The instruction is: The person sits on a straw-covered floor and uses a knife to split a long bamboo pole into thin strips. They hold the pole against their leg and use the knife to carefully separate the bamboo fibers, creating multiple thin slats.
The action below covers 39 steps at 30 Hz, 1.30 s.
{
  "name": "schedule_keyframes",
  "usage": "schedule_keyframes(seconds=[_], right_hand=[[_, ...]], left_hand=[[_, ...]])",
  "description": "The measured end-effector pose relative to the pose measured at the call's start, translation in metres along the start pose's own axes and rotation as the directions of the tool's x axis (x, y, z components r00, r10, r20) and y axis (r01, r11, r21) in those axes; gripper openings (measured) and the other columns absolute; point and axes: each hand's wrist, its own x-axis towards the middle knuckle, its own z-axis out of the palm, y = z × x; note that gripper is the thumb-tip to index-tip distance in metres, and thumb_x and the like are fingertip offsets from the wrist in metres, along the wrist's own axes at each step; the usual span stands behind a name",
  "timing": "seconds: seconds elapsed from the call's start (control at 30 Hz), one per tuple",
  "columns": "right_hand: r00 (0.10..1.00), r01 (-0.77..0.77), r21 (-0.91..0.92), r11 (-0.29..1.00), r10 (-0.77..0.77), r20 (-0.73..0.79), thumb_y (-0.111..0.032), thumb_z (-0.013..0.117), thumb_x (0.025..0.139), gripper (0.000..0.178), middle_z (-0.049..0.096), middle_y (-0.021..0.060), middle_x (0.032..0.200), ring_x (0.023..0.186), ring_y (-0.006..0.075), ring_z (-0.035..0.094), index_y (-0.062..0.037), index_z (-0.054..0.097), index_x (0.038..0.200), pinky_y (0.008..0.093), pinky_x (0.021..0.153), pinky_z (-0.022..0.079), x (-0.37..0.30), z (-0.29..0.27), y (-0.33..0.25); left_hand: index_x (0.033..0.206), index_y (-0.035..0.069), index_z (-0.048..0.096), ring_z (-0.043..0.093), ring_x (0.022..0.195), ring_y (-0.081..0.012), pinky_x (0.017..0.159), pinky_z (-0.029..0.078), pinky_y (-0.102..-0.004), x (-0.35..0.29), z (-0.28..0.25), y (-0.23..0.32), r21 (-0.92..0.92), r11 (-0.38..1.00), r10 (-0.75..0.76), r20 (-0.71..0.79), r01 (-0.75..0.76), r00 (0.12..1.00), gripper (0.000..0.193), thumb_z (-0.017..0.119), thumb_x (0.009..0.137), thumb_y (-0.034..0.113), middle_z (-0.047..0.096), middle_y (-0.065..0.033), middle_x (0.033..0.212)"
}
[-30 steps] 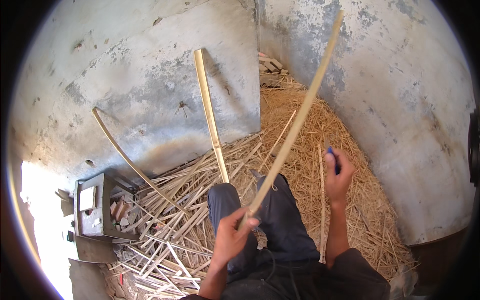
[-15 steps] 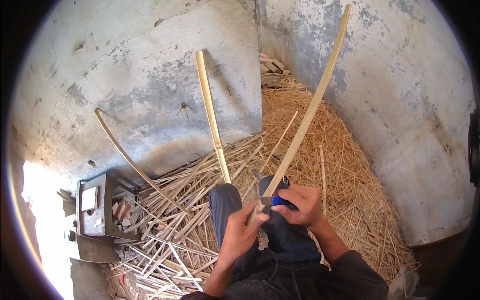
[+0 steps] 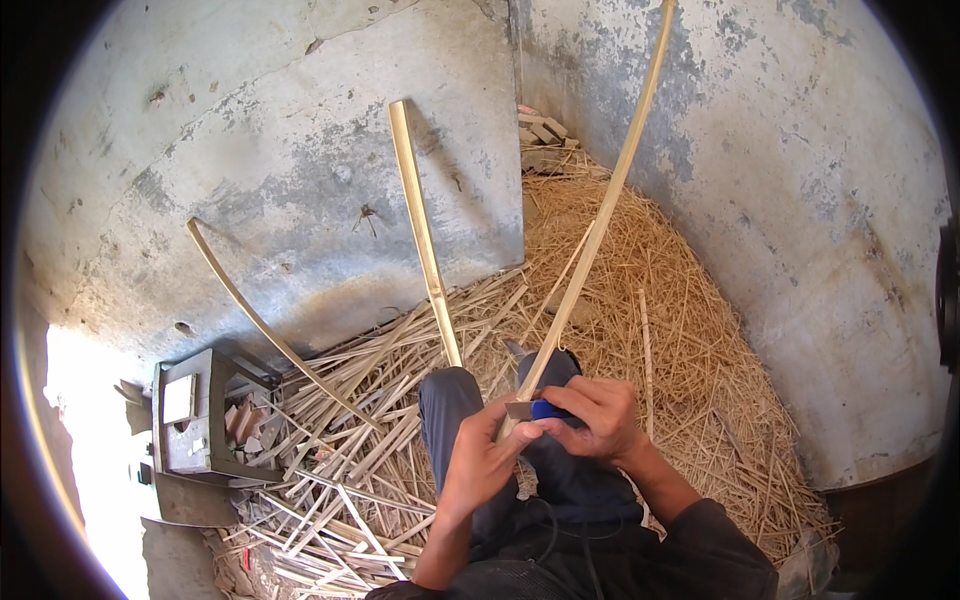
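Observation:
A long, pale bamboo strip (image 3: 604, 220) slants up and away from my lap toward the far right wall. My left hand (image 3: 482, 455) is closed around its near end, thumb pressed close to the blade. In my right hand (image 3: 600, 415) I grip a knife (image 3: 540, 410) by its blue handle. Its short, broad metal blade lies across the strip just above my left thumb. A thin curl of shaving (image 3: 569, 352) stands off the strip beyond the blade. The strip's lowest end is partly hidden by my fingers.
A wider bamboo strip (image 3: 423, 225) leans on the left wall (image 3: 250, 130), and a thin curved one (image 3: 260, 312) leans farther left. Loose strips (image 3: 345, 480) and a heap of shavings (image 3: 690, 340) cover the floor. A dark wooden stool (image 3: 208, 412) lies on its side at left.
The strip's far end has swung left and upward, out of the picture. It has turned to show a narrower face. The knife blade has shifted slightly left and nearer to me.

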Motion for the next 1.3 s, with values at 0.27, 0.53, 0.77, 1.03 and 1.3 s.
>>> schedule_keyframes(seconds=[0.27, 0.53, 0.77, 1.03, 1.3], right_hand=[[0.999, 0.024, -0.067, 0.997, -0.026, -0.031, -0.043, 0.079, 0.088, 0.031, 0.056, -0.0010, 0.065, 0.049, 0.0175, 0.054, -0.0136, 0.076, 0.095, 0.0321, 0.046, 0.042, 0.003, -0.002, 0.008], [0.999, 0.031, -0.104, 0.994, -0.036, -0.041, -0.044, 0.079, 0.088, 0.031, 0.056, -0.0010, 0.065, 0.049, 0.0178, 0.054, -0.0135, 0.076, 0.095, 0.0323, 0.046, 0.041, 0.004, -0.003, 0.009], [0.993, -0.077, -0.126, 0.989, 0.065, -0.098, -0.035, 0.082, 0.088, 0.028, 0.066, 0.0044, 0.072, 0.057, 0.0209, 0.064, -0.0082, 0.076, 0.096, 0.0328, 0.051, 0.048, 0.004, -0.010, 0.015], [0.958, -0.224, -0.097, 0.970, 0.200, -0.208, -0.027, 0.082, 0.089, 0.028, 0.075, 0.0132, 0.085, 0.068, 0.0250, 0.073, -0.0007, 0.076, 0.098, 0.0336, 0.059, 0.056, 0.023, -0.030, 0.073], [0.952, -0.218, -0.063, 0.974, 0.198, -0.232, -0.032, 0.080, 0.093, 0.032, 0.076, 0.0133, 0.087, 0.070, 0.0244, 0.074, -0.0008, 0.077, 0.099, 0.0324, 0.062, 0.056, 0.023, -0.018, 0.092]], left_hand=[[0.114, -0.003, 0.069, 0.051, 0.077, -0.0057, 0.067, 0.045, -0.0259, -0.001, 0.009, 0.013, 0.129, 0.992, 0.002, -0.081, 0.008, 0.997, 0.035, 0.073, 0.101, 0.030, 0.065, -0.0001, 0.082], [0.113, -0.003, 0.069, 0.047, 0.072, -0.0061, 0.062, 0.042, -0.0269, -0.001, 0.007, 0.017, 0.222, 0.974, -0.030, -0.071, 0.045, 0.997, 0.035, 0.074, 0.101, 0.030, 0.061, -0.0010, 0.075], [0.118, -0.002, 0.070, 0.045, 0.071, -0.0064, 0.061, 0.040, -0.0270, -0.005, 0.009, 0.005, 0.218, 0.975, -0.015, -0.079, 0.032, 0.997, 0.033, 0.073, 0.101, 0.027, 0.057, 0.0005, 0.074], [0.119, -0.003, 0.068, 0.043, 0.061, -0.0186, 0.060, 0.044, -0.0348, -0.027, 0.005, -0.024, 0.211, 0.969, -0.109, -0.096, 0.127, 0.989, 0.033, 0.075, 0.099, 0.023, 0.050, -0.0146, 0.069], [0.113, -0.003, 0.067, 0.043, 0.061, -0.0301, 0.061, 0.045, -0.0376, -0.037, -0.004, -0.015, 0.375, 0.916, -0.115, -0.105, 0.146, 0.988, 0.030, 0.075, 0.098, 0.022, 0.053, -0.0185, 0.069]])
